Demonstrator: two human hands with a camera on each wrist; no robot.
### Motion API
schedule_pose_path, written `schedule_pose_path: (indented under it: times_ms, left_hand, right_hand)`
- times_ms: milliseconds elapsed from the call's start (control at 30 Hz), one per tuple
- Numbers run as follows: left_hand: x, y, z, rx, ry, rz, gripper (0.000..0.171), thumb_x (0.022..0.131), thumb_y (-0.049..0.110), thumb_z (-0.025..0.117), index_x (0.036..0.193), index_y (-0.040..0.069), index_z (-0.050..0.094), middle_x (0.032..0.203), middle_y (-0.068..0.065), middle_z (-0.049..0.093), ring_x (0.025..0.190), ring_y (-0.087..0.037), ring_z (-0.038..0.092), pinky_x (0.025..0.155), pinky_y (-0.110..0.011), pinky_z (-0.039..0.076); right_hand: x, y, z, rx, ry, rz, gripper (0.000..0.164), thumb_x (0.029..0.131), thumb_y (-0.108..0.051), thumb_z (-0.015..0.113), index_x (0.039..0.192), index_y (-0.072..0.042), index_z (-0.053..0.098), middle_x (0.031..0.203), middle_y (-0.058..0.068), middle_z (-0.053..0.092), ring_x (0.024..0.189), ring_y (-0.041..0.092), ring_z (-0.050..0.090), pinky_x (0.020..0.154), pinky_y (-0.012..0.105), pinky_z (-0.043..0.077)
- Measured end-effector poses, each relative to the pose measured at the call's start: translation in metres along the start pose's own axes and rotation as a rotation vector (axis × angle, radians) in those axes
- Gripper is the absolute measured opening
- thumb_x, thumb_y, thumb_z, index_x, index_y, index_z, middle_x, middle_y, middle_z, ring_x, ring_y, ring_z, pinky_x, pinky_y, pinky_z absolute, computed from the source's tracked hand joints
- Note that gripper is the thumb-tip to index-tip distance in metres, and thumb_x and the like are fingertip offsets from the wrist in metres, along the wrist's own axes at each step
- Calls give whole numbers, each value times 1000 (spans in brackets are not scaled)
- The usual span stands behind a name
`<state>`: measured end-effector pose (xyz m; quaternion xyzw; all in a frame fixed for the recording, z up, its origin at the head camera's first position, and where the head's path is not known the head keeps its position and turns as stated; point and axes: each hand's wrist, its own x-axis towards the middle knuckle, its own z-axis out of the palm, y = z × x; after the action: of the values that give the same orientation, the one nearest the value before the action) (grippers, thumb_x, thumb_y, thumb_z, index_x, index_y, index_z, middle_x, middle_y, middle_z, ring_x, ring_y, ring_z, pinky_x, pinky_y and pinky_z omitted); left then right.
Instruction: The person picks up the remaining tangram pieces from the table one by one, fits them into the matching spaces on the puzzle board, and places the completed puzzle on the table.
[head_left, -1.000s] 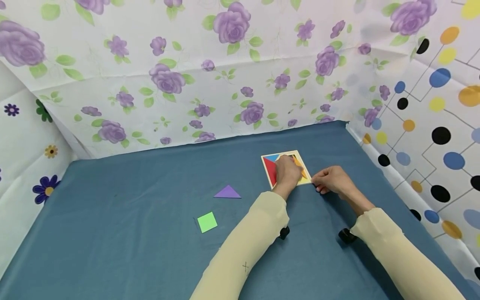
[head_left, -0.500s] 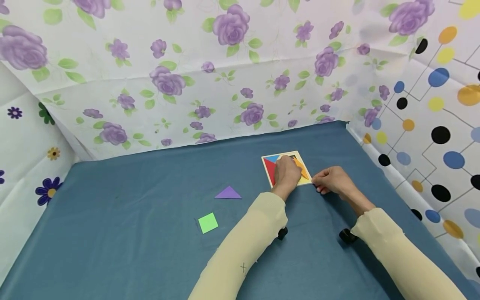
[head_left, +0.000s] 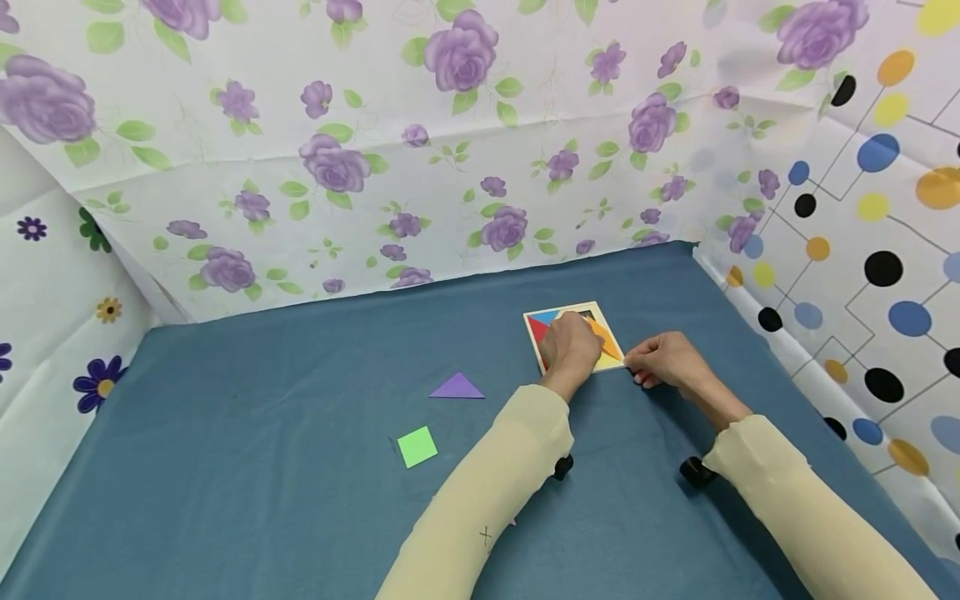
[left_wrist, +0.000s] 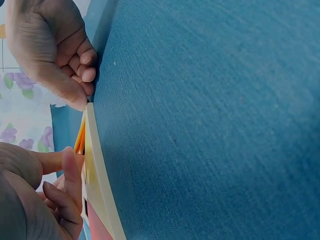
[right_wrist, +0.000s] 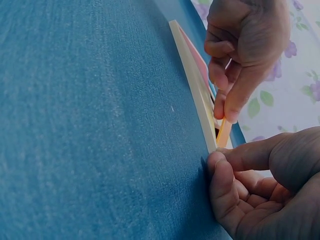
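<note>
Left hand: narrow grip, thumb and fingers pinching a flat, straight-edged orange piece, apparently wood or stiff board.
Orange piece: just below the left fingertips, tilted over the shallow, pale wood-look square tray, its lower end near the right fingertips; whether that end touches the tray is unclear.
Right hand: thumb and forefinger together at the near right corner of the tray, pinching it; the other fingers curl in.
Orange handling: likely light, rigid and fairly smooth, so it could pivot in a small pinch; hold opposite edges, keeping fingertips off the lower edge.
Tray handling: probably light and stiff, ready to slide on the blue cloth; the corner under the right fingers suits steadying.
Red piece: flat in the tray, beside the left fingers.
Purple triangle and green square: thin, flat on the cloth, left of the left fingers; likely best lifted by an edge.
</note>
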<state>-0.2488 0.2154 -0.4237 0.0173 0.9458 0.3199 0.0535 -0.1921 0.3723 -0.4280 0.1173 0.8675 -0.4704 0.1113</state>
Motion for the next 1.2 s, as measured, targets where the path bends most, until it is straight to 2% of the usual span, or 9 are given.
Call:
schedule_pose_path:
  times_ms: [300,533,767,933,1000,1067,1200]
  left_hand:
    - [3,2,1,15,-3,1,41,88,32,81,56,18,59,60,1,57,59,-16,57,51,-34,45]
    - [3,1,0,22,-20,3,43,91,30,78,55,17,58,57,0,56,57,-16,56,52,-34,44]
    - [-1,1,-4,93,4,60,43,96,18,66,55,17,54,57,-2,54,55,-17,55,52,-34,45]
    - [-3,0,-5,128,2,93,43,98,17,63,55,17,55,57,-1,52,54,-18,54,49,-33,42]
    - [-3,-1,-4,152,-1,143,42,99,17,62,57,16,59,60,-1,53,56,-18,56,49,-32,42]
    - [-3,-3,-3,202,-2,220,37,100,16,62,63,16,68,69,-1,58,65,-19,59,52,-32,45]
    - [-5,-5,0,418,-14,416,26,103,16,59,87,16,79,98,0,68,92,-19,61,72,-30,52]
  right_hand:
    - [0,1,-1,-14,3,6,25,102,-11,65,113,10,73,71,5,70,62,13,66,61,31,59]
    - [1,1,-1,-7,5,4,25,102,-11,66,111,10,73,71,6,70,62,14,66,61,30,59]
    - [0,1,0,-11,10,4,24,102,-11,66,112,10,73,72,6,70,62,14,66,61,30,59]
    - [1,1,0,-11,8,4,24,102,-11,66,111,10,73,72,6,70,62,14,66,61,30,59]
    - [1,1,1,-12,8,3,24,102,-11,66,111,11,73,72,6,70,62,14,65,61,30,59]
    - [1,2,1,-12,10,3,24,101,-11,66,110,11,74,71,6,70,61,14,66,60,30,59]
    - [1,1,1,-12,16,7,24,101,-11,66,108,11,74,71,7,70,60,14,66,60,30,58]
